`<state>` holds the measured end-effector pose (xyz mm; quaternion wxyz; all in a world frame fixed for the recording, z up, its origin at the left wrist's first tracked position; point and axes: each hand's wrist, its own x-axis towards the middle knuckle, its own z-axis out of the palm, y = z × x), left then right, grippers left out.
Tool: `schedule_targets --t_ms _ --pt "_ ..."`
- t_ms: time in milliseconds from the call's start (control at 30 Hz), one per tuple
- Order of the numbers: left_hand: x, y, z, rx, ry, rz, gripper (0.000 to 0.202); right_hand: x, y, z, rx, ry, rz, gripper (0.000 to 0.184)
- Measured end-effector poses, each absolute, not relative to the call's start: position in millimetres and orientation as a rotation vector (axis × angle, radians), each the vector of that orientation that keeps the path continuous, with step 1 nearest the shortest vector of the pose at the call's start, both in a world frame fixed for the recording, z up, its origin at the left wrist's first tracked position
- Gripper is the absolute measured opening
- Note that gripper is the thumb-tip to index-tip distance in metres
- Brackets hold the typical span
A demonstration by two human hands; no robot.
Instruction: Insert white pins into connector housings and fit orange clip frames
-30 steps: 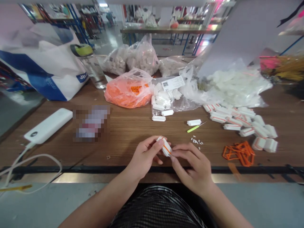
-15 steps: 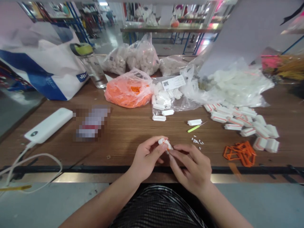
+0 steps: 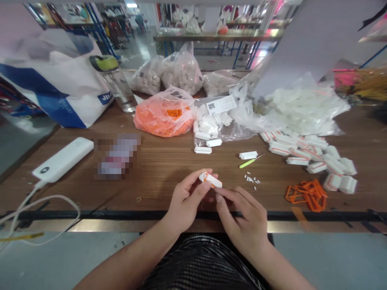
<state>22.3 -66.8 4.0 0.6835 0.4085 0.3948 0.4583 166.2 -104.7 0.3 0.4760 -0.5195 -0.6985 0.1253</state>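
My left hand [image 3: 186, 201] is closed around a small white plastic piece [image 3: 214, 182] with an orange frame around it, the thumb lying along its near side. A ribbed or toothed white face of the piece is turned up. My right hand [image 3: 242, 211] is at the piece's right end, thumb and index fingertip nearly together; whether a tiny part sits between them is hidden. To the right of the hands lie several tiny white bits [image 3: 250, 178], a thin pick with a lime-green handle [image 3: 247, 163] and a white plastic block [image 3: 248, 155].
Finished-looking white blocks with orange lines [image 3: 302, 151] are heaped at right, behind loose orange frames [image 3: 306, 195]. Bags of orange parts [image 3: 163, 114] and white parts [image 3: 208, 125] stand at the back. At left are a power bank [image 3: 62, 159], a bottle [image 3: 117, 86] and a shopping bag [image 3: 60, 88].
The white piece has turned in my left hand, so its ribbed face now shows more. My right fingertips have drawn slightly back and down along its end.
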Motion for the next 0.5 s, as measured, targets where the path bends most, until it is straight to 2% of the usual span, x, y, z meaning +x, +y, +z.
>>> schedule_targets --t_ms 167,300,400,500 --pt "22 -63 -1 0.775 0.747 0.995 0.041 173 -104 5 -1.264 -1.596 0.438 0.015" --pt "22 -62 -2 0.681 0.691 0.968 0.048 183 -97 7 -1.351 -1.369 0.760 0.009" --pt "22 -63 -3 0.689 0.669 0.965 0.047 187 -90 7 -1.343 -1.283 0.982 0.009" --pt "22 -64 -6 0.757 0.688 0.955 0.044 189 -84 6 -1.311 -1.300 1.036 0.007"
